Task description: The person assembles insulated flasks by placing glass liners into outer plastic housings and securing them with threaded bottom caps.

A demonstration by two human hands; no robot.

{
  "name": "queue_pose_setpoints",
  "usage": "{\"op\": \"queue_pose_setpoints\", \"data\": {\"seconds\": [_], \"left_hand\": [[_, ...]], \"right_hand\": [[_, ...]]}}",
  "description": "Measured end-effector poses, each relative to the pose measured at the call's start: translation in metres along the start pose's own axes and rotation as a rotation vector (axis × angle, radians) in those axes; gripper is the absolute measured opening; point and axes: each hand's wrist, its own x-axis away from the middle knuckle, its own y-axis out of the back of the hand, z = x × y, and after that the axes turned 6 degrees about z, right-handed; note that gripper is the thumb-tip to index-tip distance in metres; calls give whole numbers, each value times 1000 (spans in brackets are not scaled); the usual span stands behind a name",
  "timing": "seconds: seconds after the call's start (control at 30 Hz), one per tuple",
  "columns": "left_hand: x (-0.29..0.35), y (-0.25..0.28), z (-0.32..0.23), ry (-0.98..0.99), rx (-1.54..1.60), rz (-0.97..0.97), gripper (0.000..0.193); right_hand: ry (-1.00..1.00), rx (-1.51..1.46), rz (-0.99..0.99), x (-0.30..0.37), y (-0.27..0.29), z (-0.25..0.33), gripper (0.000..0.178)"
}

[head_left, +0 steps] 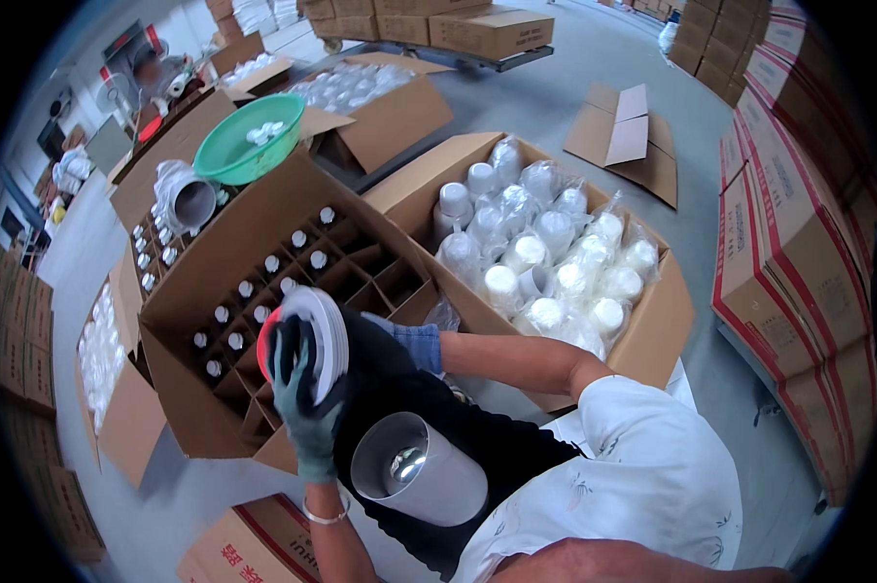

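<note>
My left hand (307,398), in a grey-green glove, is closed on a round, layered white stack with a red side (326,335); its exact kind is unclear. A blue glove cuff (417,347) covers my right wrist. My right hand lies just behind the white stack, its fingers hidden or lost against black cloth. On my lap rests a translucent grey cylindrical container (429,476), tilted, with something shiny inside. Just past my left hand stands an open carton (205,408) with cardboard dividers. Several white-capped bottles (271,263) stand in its cells, and other cells are bare.
At the right is an open carton (652,374) of plastic-wrapped white cups (531,251). A green basin (249,136) holding small white pieces stands behind the divided carton. Stacked cartons (798,262) rise at far right. A loaded trolley (501,58) and another person (152,73) are farther back.
</note>
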Motion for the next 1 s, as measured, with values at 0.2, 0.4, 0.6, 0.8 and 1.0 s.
{"op": "queue_pose_setpoints", "data": {"seconds": [0.2, 0.4, 0.6, 0.8, 1.0], "left_hand": [[99, 36, -5, 194, 459, 233, 44], [117, 27, -38, 45, 154, 467, 53], [99, 9, -20, 45, 258, 516, 52], [104, 24, -5, 31, 277, 446, 67], [120, 29, -5, 59, 229, 527, 65]], "right_hand": [[-390, 441, 91, 40, 20, 1, 31], [-250, 420, 192, 54, -57, 30, 36], [108, 599, -252, 25, -2, 109, 40], [-50, 596, -76, 94, -32, 126, 42], [-111, 626, -14, 101, -30, 138, 44]]}}
